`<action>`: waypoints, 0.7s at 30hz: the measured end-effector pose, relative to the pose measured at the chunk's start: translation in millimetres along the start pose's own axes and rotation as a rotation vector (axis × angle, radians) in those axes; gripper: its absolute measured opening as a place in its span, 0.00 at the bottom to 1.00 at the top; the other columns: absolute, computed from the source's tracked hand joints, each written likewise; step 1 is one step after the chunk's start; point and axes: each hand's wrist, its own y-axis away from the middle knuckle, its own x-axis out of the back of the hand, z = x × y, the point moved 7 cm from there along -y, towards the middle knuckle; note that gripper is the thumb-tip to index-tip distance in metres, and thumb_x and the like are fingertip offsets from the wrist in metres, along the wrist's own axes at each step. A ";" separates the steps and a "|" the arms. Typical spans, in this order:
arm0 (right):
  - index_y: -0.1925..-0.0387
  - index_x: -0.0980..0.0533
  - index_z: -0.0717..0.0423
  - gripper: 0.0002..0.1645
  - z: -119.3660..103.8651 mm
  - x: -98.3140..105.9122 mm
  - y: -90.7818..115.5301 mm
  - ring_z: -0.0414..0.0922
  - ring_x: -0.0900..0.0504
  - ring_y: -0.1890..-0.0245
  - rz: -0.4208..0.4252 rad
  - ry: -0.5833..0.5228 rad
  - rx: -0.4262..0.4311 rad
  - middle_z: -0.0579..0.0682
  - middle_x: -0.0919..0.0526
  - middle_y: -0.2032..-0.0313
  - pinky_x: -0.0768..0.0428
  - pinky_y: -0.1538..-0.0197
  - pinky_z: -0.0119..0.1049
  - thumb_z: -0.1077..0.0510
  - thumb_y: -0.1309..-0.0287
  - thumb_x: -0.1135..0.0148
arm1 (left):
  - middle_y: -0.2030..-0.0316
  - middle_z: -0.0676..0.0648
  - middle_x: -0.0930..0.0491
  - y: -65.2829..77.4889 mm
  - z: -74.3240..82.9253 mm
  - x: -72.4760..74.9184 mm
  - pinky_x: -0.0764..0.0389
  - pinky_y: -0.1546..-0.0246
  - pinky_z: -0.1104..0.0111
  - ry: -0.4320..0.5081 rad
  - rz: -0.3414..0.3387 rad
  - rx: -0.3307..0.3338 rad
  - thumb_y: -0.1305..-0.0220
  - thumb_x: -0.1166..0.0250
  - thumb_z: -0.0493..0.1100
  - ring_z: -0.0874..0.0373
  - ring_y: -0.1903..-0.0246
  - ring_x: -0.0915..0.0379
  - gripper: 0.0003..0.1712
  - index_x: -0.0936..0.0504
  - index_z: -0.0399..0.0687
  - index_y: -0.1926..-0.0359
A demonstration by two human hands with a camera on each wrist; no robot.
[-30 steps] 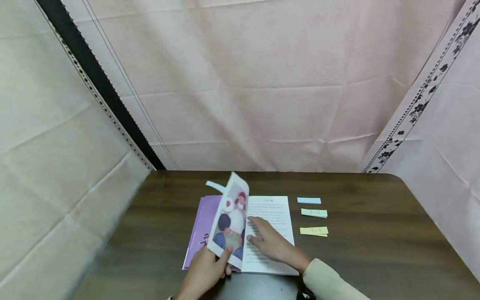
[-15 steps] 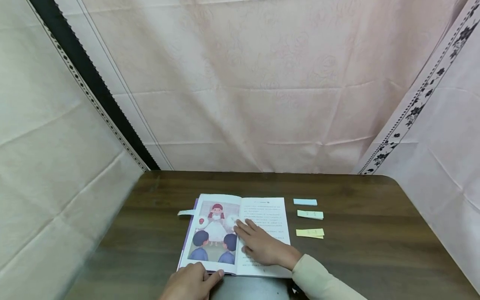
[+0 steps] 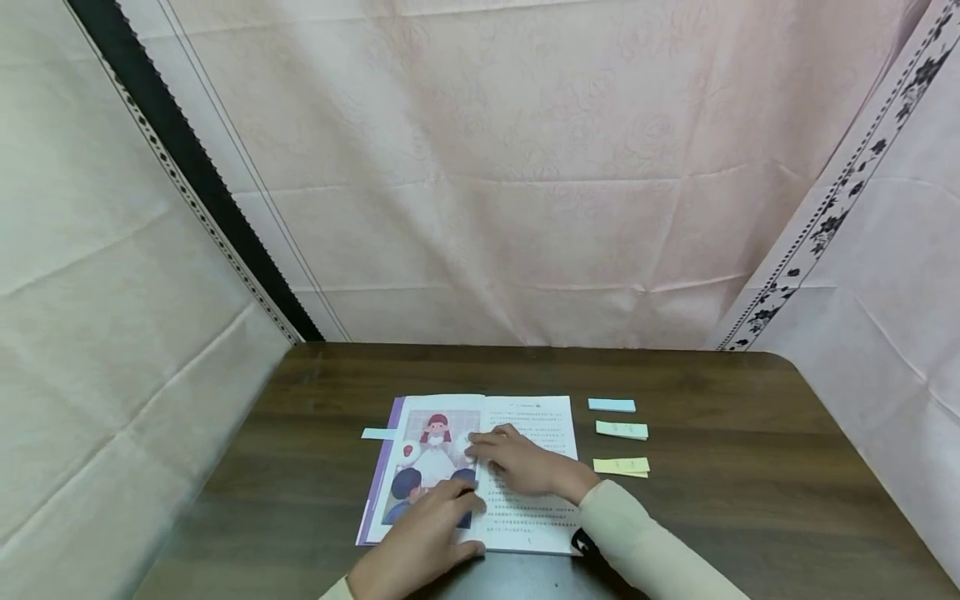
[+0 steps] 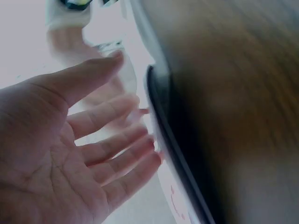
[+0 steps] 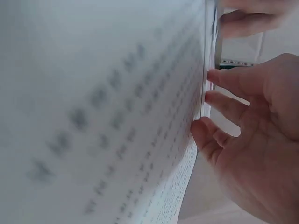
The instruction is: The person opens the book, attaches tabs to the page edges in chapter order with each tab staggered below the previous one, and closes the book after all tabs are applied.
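An open book [image 3: 528,521] lies flat on the table, with a picture of a red-haired figure on its left page and printed text on its right. From its left edge sticks a pale blue tab [image 3: 378,433]. My left hand [image 3: 423,533] is over the lower part of the picture page, its fingers [image 4: 126,161] loosely extended in the left wrist view. Across the upper middle of the book, my right hand [image 3: 525,463] touches the pages near the centre fold. In the right wrist view, its fingertips [image 5: 212,97] meet the paper. Neither hand grips anything.
To the right of the book lie blue sticky strips [image 3: 611,405], green strips [image 3: 622,430] and yellow strips [image 3: 621,467] in a column. The brown wooden table [image 3: 720,500] meets pale curtains [image 3: 525,208] at its back and sides.
The left-hand page, lifted in the left hand earlier, has come down flat on the left. My left hand has released it and moved up onto the picture; my right hand has shifted slightly upward.
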 end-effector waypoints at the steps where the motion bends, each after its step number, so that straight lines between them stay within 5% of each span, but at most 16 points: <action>1: 0.27 0.27 0.54 0.25 1.3 1.5 -1.6 0.58 0.36 0.25 0.000 -0.018 0.002 0.55 0.33 0.22 0.35 0.25 0.56 0.66 0.20 0.51 | 0.41 0.45 0.20 -2.6 1.0 -3.3 0.17 0.44 0.59 -0.040 -0.002 -0.013 0.44 0.17 0.52 0.52 0.43 0.23 0.25 0.13 0.47 0.49; 7: 0.27 0.28 0.58 0.27 4.7 4.8 -9.6 0.60 0.36 0.29 0.000 -0.096 0.027 0.56 0.34 0.22 0.35 0.28 0.58 0.69 0.21 0.54 | 0.33 0.38 0.24 -13.2 4.3 -18.2 0.17 0.42 0.54 -0.172 -0.044 0.013 0.49 0.16 0.60 0.46 0.35 0.25 0.45 0.19 0.43 0.35; 12: 0.25 0.30 0.58 0.27 8.7 1.4 -16.1 0.55 0.36 0.34 0.027 -0.093 0.012 0.54 0.35 0.21 0.32 0.31 0.55 0.67 0.21 0.50 | 0.29 0.36 0.27 -20.6 8.8 -24.1 0.18 0.40 0.50 -0.210 -0.086 0.050 0.48 0.18 0.65 0.41 0.32 0.27 0.49 0.21 0.44 0.31; 15: 0.25 0.30 0.58 0.28 13.2 0.8 -17.2 0.58 0.37 0.28 0.049 -0.097 -0.013 0.55 0.36 0.21 0.36 0.26 0.58 0.64 0.22 0.45 | 0.29 0.35 0.27 -23.3 10.6 -26.5 0.18 0.40 0.50 -0.218 -0.103 0.077 0.48 0.19 0.66 0.38 0.32 0.28 0.49 0.20 0.43 0.32; 21: 0.28 0.28 0.61 0.37 46.9 22.8 -0.9 0.62 0.36 0.24 0.194 0.003 -0.221 0.61 0.31 0.26 0.37 0.23 0.60 0.53 0.33 0.28 | 0.30 0.34 0.26 -25.3 11.9 -26.7 0.16 0.43 0.48 -0.193 -0.118 0.110 0.49 0.18 0.63 0.36 0.31 0.28 0.47 0.18 0.43 0.34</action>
